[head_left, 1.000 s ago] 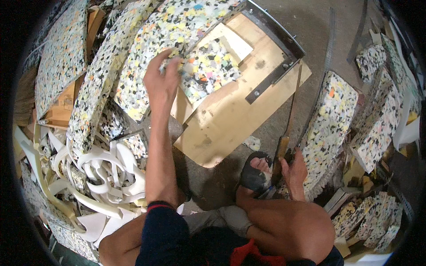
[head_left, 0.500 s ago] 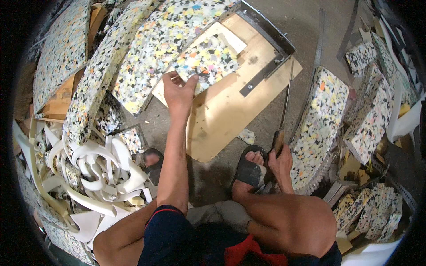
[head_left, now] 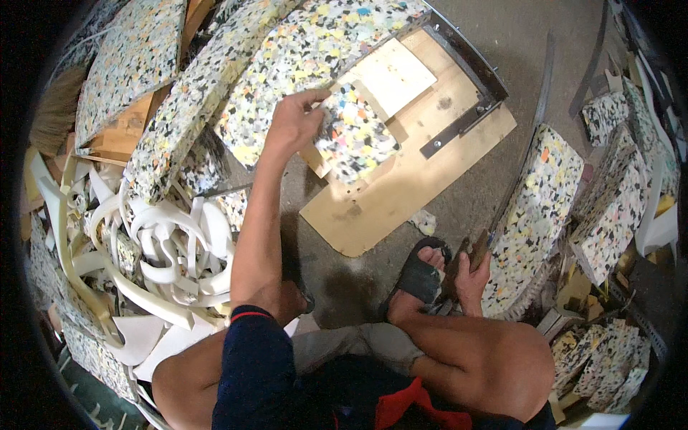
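My left hand (head_left: 295,123) is closed on the edge of a speckled foam piece (head_left: 358,140), roughly square and multicoloured. Beneath that piece lies a pale wooden board (head_left: 347,222) with a rounded near corner. A lighter flat square (head_left: 398,75) rests on the board just beyond the foam. Low on the right, my right hand (head_left: 473,283) is wrapped round the wooden handle of a long thin knife (head_left: 480,249). Its blade points away from me beside a thick speckled foam block (head_left: 539,208).
A dark metal bracket (head_left: 469,64) is fixed across the board's far end. Long speckled foam slabs (head_left: 301,61) lie at the far left. Curved white foam offcuts (head_left: 161,279) heap up at the left. More foam blocks (head_left: 616,208) stand at the right; my sandalled foot (head_left: 423,272) is near the board.
The foam piece has turned and slid toward me in my left hand, uncovering more of the pale square. The knife has swung away from the board to the right. The view has shifted slightly.
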### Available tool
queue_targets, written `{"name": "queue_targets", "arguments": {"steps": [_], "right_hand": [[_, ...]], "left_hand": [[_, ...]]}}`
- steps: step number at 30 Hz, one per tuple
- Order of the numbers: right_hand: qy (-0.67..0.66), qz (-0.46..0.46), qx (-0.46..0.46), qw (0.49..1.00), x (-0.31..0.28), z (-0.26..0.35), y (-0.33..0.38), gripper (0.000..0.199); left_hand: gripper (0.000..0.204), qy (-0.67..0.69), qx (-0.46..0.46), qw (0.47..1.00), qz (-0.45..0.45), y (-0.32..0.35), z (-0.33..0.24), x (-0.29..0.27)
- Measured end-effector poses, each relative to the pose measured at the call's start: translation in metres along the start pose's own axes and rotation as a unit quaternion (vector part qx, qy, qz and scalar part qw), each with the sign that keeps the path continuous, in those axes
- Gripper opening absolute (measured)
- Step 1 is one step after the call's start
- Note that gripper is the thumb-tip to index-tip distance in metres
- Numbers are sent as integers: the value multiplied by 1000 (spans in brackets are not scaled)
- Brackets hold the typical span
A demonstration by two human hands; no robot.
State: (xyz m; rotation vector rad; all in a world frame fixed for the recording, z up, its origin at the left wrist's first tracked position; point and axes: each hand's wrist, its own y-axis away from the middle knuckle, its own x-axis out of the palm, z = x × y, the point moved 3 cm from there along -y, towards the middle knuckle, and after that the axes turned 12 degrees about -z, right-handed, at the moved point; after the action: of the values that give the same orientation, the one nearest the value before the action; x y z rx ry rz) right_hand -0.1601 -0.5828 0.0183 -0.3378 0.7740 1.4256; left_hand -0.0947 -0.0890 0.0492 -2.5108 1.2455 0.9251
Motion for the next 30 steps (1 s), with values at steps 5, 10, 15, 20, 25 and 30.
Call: {"name": "queue_targets", "arguments": {"steps": [5, 10, 15, 20, 25, 30], "right_hand": [[-30, 41, 4, 999, 14, 32, -3, 36], [-185, 148, 75, 969, 105, 115, -24, 43], [-231, 175, 100, 952, 194, 192, -57, 52], [-129, 119, 67, 982, 202, 201, -73, 54], [-96, 124, 102, 982, 192, 209, -65, 48], [7, 97, 143, 985, 124, 242, -71, 45]], "left_hand": [[33, -136, 154, 979, -19, -22, -2, -9], [36, -267, 229, 920, 170, -29, -9, -74], [41, -240, 144, 928, 244, -34, -10, -141], [51, -215, 432, 845, 232, -38, -14, -75], [72, -139, 490, 810, 291, -13, -1, 9], [70, -175, 535, 768, 306, -22, 17, 14]]}}
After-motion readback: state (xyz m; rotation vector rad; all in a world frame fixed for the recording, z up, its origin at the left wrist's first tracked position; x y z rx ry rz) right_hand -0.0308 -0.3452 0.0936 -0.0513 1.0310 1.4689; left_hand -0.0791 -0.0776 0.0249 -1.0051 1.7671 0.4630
